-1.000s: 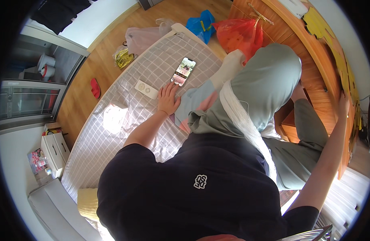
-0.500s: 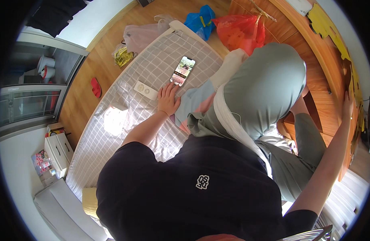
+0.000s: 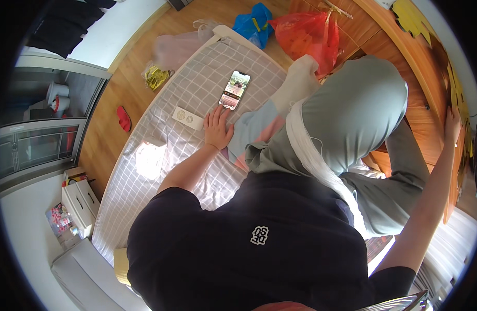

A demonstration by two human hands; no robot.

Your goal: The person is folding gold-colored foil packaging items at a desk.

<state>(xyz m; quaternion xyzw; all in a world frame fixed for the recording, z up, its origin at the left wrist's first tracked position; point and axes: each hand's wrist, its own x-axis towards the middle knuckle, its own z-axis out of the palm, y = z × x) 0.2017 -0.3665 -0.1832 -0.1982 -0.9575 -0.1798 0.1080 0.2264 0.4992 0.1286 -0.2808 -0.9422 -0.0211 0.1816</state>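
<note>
Our left hand point(image 3: 218, 128) has stayed flat and open on the checked sheet point(image 3: 197, 88) just below the phone point(image 3: 235, 90), our right hand point(image 3: 451, 124) open against the wooden door point(image 3: 428, 78), so nothing is gripped yet.

Black short-sleeved t-shirt point(image 3: 249, 254), loose fit, plain except one small white square emblem on the chest, near centre. Sleeves end above the elbow; both forearms bare. Grey-green trousers point(image 3: 352, 109) with a broad white stripe down the outer seam, from hip to knee. White sock point(image 3: 299, 78) on the far foot. Left hand point(image 3: 218, 129) and right hand point(image 3: 452, 124) both bare: no gloves, rings or watch visible.
</note>
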